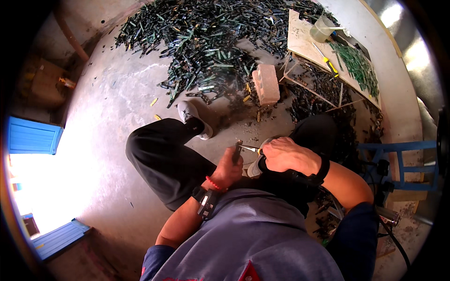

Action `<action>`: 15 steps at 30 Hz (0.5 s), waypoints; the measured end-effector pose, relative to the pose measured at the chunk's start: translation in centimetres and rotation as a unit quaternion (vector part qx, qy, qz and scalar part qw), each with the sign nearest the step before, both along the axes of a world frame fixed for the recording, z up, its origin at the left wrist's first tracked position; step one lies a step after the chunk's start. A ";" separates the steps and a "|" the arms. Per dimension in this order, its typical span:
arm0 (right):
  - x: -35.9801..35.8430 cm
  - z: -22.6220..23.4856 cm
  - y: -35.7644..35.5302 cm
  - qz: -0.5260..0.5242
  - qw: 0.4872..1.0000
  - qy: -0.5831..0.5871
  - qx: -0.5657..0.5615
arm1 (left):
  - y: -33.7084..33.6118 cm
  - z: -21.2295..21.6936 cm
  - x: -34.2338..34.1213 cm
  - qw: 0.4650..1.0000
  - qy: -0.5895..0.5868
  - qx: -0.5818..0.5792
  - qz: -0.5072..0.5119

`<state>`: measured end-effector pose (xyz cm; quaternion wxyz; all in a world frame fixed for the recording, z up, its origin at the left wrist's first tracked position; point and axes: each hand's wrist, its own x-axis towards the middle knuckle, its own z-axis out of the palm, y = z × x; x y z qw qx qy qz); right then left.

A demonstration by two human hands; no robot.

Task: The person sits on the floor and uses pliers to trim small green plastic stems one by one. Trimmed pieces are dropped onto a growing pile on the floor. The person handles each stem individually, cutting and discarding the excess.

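Observation:
My left hand (pixel 230 166) is closed around a small dark part (pixel 237 149) held upright between my knees. My right hand (pixel 287 155) grips a screwdriver with a yellow handle (pixel 253 150); its metal tip touches the top of that dark part. Both hands are close together above my lap. I sit low, with black trousers and a grey shoe (pixel 193 117) stretched out on the concrete floor.
A big heap of dark green strips (pixel 206 42) covers the floor ahead. A pale brick (pixel 266 83) stands near it. A board table (pixel 304 40) at the right carries a plastic cup (pixel 322 29), a yellow screwdriver (pixel 328 63) and more green strips. A blue stool (pixel 398 159) stands at my right.

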<state>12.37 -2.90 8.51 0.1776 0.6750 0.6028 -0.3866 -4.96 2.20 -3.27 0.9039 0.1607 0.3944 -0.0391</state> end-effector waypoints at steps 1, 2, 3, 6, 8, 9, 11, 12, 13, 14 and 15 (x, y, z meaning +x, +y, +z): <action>0.0 -0.2 0.0 0.013 1.000 0.001 0.009 | -0.1 -0.1 0.1 1.000 0.003 0.007 -0.001; -0.1 -0.7 -0.1 0.025 1.000 0.001 0.018 | -0.2 -0.3 0.1 1.000 0.006 0.014 -0.003; -0.1 -1.2 -0.2 0.037 0.999 0.001 0.027 | -0.3 -0.4 0.1 1.000 0.009 0.021 -0.005; -0.9 -3.9 -1.4 0.085 0.988 -0.043 0.123 | -0.5 -0.3 0.1 0.998 0.015 0.055 -0.009; -2.2 -5.8 -2.3 0.149 0.947 -0.179 0.219 | -1.2 -3.6 -0.2 0.978 0.031 0.206 0.002; -3.1 -5.8 -2.4 0.179 0.915 -0.246 0.264 | -1.3 -3.9 -0.2 0.970 0.037 0.238 0.008; -4.2 -5.6 -2.5 0.202 0.901 -0.296 0.245 | -1.4 -3.1 -0.1 0.963 0.051 0.264 0.020; -4.4 -6.0 -2.5 0.199 0.901 -0.296 0.246 | -1.4 -3.2 -0.1 0.961 0.049 0.269 0.028; -4.5 -6.2 -2.6 0.197 0.902 -0.296 0.246 | -1.4 -3.3 0.0 0.960 0.046 0.274 0.035; -4.7 -6.2 -2.6 0.197 0.892 -0.304 0.272 | -1.3 -4.8 -0.4 0.955 0.038 0.292 0.048; -4.8 -6.1 -2.5 0.195 0.894 -0.296 0.274 | -1.3 -6.1 -0.5 0.951 0.035 0.303 0.055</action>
